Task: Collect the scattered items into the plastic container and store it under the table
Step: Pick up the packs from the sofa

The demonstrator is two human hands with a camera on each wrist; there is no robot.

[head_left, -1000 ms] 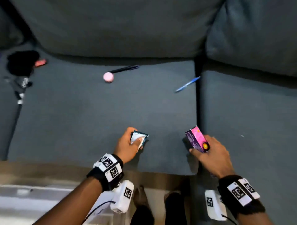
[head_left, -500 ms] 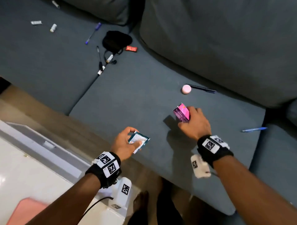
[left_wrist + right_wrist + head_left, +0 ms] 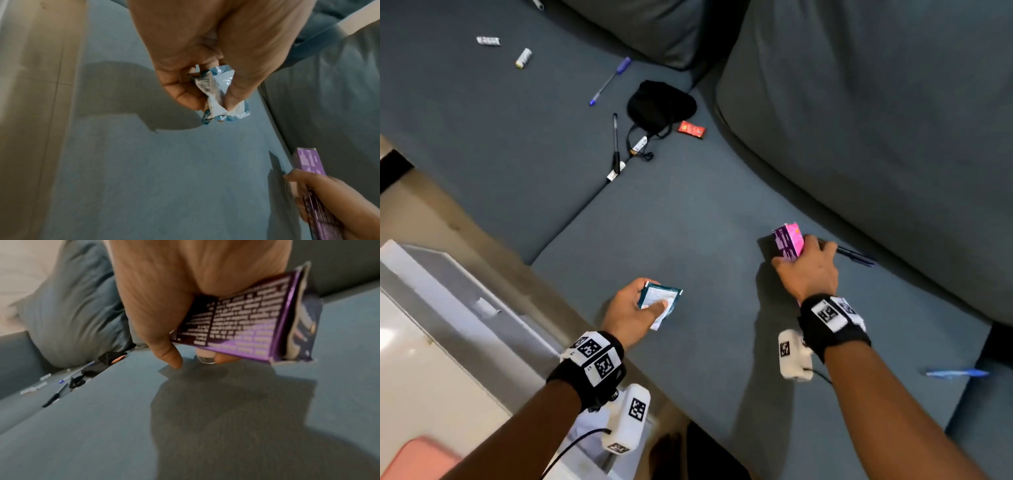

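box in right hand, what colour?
Pink and purple box with white print; head view shows it best.

Sofa cushions (image 3: 688,222) grey-blue. Box (image 3: 787,241) pink and purple, white print. Sachet (image 3: 659,301) teal and white. Pouch (image 3: 661,104) black; wrapper (image 3: 691,130) red, upper centre.

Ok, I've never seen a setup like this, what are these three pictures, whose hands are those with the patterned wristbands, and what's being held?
No machine here: a person wears cameras on the head and on each wrist. The head view looks down on a grey sofa. The two wrist views look along each hand.

The left hand pinches a small teal sachet. The right hand grips a pink and purple box, with a small round thing half hidden under its fingertips.

On the cushions lie a black pouch, a red packet, several pens and a few small white items.
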